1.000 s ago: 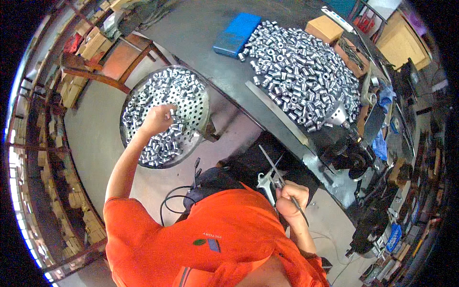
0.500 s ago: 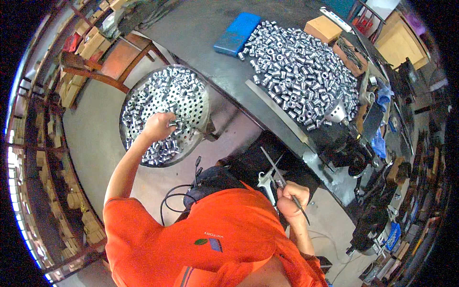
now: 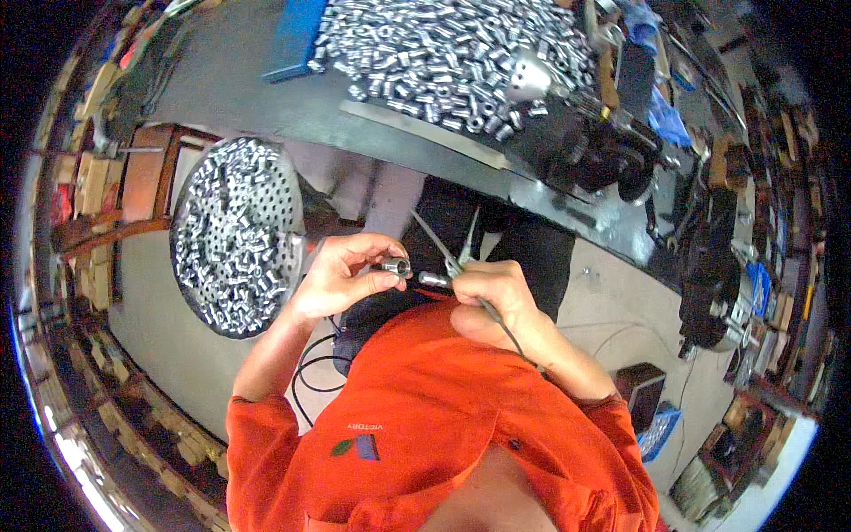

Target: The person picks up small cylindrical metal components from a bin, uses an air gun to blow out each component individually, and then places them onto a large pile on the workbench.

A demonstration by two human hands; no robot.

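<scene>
My left hand [image 3: 350, 277], in front of my torso, pinches a short, hollow metal bushing [image 3: 396, 266] between thumb and fingers. The open end of the bushing faces my right hand [image 3: 496, 297], a small gap away. My right fingers are closed round a long, thin grey pointed tool [image 3: 433, 238], whose dark tail sticks out beneath the hand. A small shiny metal cylinder [image 3: 433, 279] projects from the same hand toward the bushing; how it is held is hidden. Many similar bushings [image 3: 244, 266] lie on a round perforated metal stool [image 3: 277, 193] to the left.
A large heap of bushings [image 3: 443, 66] covers the dark workbench [image 3: 213, 89] beside a blue box [image 3: 292, 40]. A flat metal strip [image 3: 425, 133] lies along the heap's near side. A wooden chair [image 3: 146, 177] stands behind the stool, and a black cable [image 3: 301, 381] loops near my left arm.
My left hand has come from the stool to the front of my torso with a bushing in it. My right hand has moved up and left with the pointed tool. The view has shifted.
</scene>
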